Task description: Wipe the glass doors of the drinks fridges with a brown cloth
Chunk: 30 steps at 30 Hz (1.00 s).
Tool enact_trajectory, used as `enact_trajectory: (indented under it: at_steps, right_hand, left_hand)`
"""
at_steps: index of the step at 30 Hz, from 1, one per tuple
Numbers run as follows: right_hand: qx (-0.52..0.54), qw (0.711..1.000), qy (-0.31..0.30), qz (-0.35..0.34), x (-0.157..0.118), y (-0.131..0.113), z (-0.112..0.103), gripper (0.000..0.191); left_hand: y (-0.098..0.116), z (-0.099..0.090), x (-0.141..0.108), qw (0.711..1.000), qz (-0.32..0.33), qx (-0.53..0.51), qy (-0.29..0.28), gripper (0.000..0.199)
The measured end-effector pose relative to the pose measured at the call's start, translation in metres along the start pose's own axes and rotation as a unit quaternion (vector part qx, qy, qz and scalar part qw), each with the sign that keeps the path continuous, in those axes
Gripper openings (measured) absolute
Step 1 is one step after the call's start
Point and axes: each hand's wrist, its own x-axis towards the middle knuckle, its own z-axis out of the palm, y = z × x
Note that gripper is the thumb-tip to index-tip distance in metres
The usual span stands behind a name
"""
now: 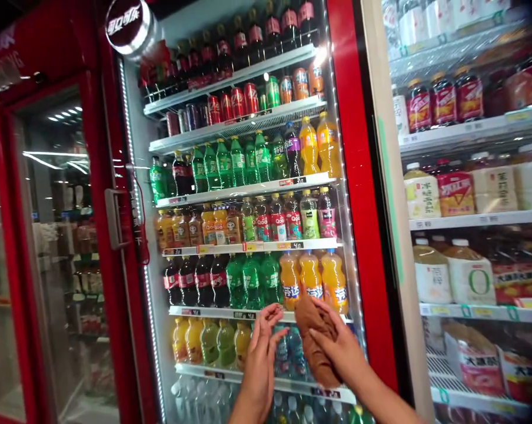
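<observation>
My right hand (343, 347) is closed around a brown folded piece of cloth or soft leather (312, 338), its thumb lying across the front. The exact kind of this brown thing cannot be made out. Just left of it, my left hand (261, 353) is raised with fingers apart and nothing in it. Both hands are in front of a red drinks cooler with lit shelves. Behind them stand orange soda bottles (311, 274) and green soda bottles (252, 277).
The cooler's red frame (358, 176) runs beside its shelves of bottles and cans. A second cooler's shelf (469, 221) holds large drink bottles at the right. On the left is a red-framed glass door (49, 247) with a handle (115, 218) near it.
</observation>
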Motion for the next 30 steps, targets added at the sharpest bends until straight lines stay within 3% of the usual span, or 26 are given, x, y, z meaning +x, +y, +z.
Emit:
enact_trajectory:
  at_steps: [2,4,6,9,14,16,19,21,24,27,30]
  right_hand:
    - [-0.099,0.990,0.051,-0.081,0.028,-0.007,-0.021,0.053]
    - [-0.220,0.953,0.098,-0.185,0.056,-0.015,-0.039,0.057]
    - [-0.326,0.901,0.148,-0.246,0.084,-0.024,-0.052,0.063]
    - [-0.425,0.837,0.197,-0.282,0.123,-0.034,-0.055,0.068]
    - [-0.485,0.798,0.140,-0.329,0.155,-0.033,-0.045,0.072]
    - [-0.499,0.791,0.102,-0.340,0.154,-0.026,-0.050,0.068]
    - [-0.513,0.774,0.056,-0.368,0.148,-0.015,-0.069,0.067]
    - [-0.519,0.765,0.044,-0.379,0.150,-0.014,-0.083,0.067]
    - [-0.526,0.764,0.071,-0.366,0.164,-0.025,-0.089,0.063]
    - [-0.520,0.770,0.127,-0.348,0.176,-0.037,-0.075,0.057]
    - [-0.513,0.767,0.135,-0.362,0.170,-0.034,-0.060,0.057]
  left_hand:
    - [0.002,-0.013,0.017,0.992,0.065,0.080,0.070,0.058]
    - [0.004,-0.013,0.040,0.969,0.147,0.151,0.127,0.054]
    - [0.006,0.003,0.067,0.931,0.250,0.226,0.141,0.052]
    - [0.009,0.047,0.109,0.841,0.395,0.361,0.078,0.052]
    - [0.022,0.115,0.167,0.679,0.475,0.559,0.008,0.055]
    - [0.029,0.127,0.180,0.620,0.501,0.604,-0.011,0.058]
    - [0.034,0.133,0.189,0.562,0.525,0.639,-0.021,0.063]
    - [0.031,0.131,0.191,0.541,0.537,0.647,-0.028,0.065]
    - [0.026,0.129,0.192,0.538,0.541,0.646,-0.028,0.068]
    - [0.024,0.130,0.192,0.544,0.542,0.641,-0.028,0.068]
    - [0.024,0.131,0.193,0.543,0.547,0.636,-0.011,0.068]
